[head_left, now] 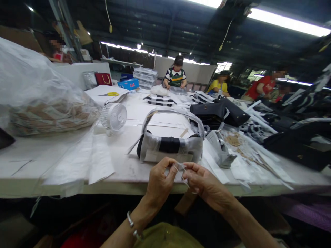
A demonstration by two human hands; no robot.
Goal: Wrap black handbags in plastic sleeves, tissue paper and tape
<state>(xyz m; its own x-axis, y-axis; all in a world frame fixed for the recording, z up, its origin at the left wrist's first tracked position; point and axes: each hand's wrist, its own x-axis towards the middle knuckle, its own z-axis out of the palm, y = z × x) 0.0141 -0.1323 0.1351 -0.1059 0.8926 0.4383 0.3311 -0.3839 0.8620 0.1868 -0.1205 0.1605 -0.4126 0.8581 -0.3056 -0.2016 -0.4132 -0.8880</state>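
My left hand (160, 179) and my right hand (208, 184) meet just above the table's front edge, both closed in a pinch. Between their fingertips is a thin white cord (180, 167) with a small see-through piece on it; its exact kind is too small to tell. Right behind them stands a black handbag (170, 145) with its body and raised handle wrapped in clear and white plastic film. Neither hand appears to grip the bag.
A small white fan (113, 117) stands left of the bag, near a big clear sack (46, 93) of brown pieces. Yellow-handled scissors (112, 94) lie farther back. Black bags (219, 112) and paper scraps (234, 139) crowd the right. Several people sit or stand beyond.
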